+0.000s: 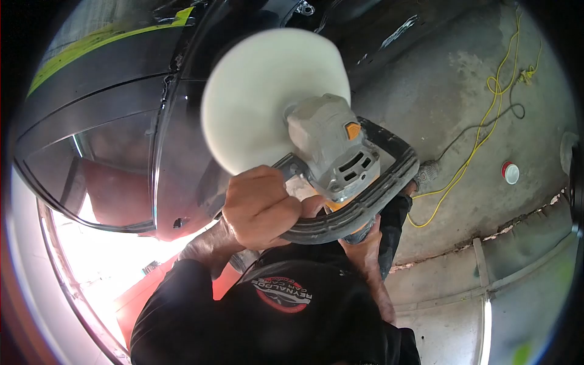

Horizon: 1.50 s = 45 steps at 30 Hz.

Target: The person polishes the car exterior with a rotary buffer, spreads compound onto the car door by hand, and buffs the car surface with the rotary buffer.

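A grey rotary polisher (334, 146) with a large white round pad (249, 103) is in front of my body. The pad's face overlaps the glossy dark car panel in this view. My left hand (258, 207) is closed around the polisher's black loop handle (389, 170), at its left end. Lower down, my right hand (364, 242) grips the rear of the tool's body, its fingers partly hidden by the handle. A dark car door (97, 146) lies to the left, with green masking tape (115, 39) along its upper part.
On the concrete floor (450, 121), a yellow cord (480, 143) and a dark cable (471, 128) run loosely at the right. A small red and white can (511, 173) stands there too. A pale wall (444, 292) borders the floor at lower right. Bright light enters at lower left.
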Available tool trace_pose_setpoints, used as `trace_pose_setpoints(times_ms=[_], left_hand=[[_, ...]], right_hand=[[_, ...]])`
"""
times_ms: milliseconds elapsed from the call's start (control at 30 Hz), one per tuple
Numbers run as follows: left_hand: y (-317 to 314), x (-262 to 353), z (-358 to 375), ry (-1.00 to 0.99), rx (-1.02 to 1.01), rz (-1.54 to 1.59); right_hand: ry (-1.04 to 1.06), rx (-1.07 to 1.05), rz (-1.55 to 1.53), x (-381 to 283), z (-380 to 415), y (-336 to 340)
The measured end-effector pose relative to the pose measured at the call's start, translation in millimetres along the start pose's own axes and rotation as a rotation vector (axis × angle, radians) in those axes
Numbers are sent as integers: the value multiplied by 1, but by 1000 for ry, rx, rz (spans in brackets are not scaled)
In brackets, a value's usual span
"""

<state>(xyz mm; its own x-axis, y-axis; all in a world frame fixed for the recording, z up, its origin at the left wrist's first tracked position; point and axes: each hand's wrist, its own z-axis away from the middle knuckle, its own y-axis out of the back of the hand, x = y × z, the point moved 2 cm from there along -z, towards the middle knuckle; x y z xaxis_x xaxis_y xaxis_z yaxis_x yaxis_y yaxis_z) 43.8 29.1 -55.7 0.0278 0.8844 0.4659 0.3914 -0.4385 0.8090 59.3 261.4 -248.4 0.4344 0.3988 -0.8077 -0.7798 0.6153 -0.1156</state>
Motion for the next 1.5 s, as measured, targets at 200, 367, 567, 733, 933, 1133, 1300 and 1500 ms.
trace_pose_setpoints(times_ms=[200, 367, 567, 733, 933, 1133, 1300, 1500], left_hand=[[16, 11, 30, 22, 32, -33], [39, 29, 29, -5, 80, -165], [7, 24, 17, -2, -154, -161], [-57, 3, 2, 177, -473, -174], [-133, -42, 16, 249, -587, -180], [-182, -73, 14, 252, -670, -210], [-209, -86, -21, 175, -647, -218], [-236, -105, -58, 87, -598, -225]], right_hand=[[73, -118, 66, 12, 7, -8], [129, -208, 29, -2, 3, -25], [47, -260, -142, 21, -5, -30], [-97, -233, -193, 66, -10, -19], [-98, -150, -242, 114, -29, -15], [-190, -187, -431, 139, -57, -21], [-177, -108, -542, 135, -88, -18], [-137, -15, -539, 120, -132, 1]])
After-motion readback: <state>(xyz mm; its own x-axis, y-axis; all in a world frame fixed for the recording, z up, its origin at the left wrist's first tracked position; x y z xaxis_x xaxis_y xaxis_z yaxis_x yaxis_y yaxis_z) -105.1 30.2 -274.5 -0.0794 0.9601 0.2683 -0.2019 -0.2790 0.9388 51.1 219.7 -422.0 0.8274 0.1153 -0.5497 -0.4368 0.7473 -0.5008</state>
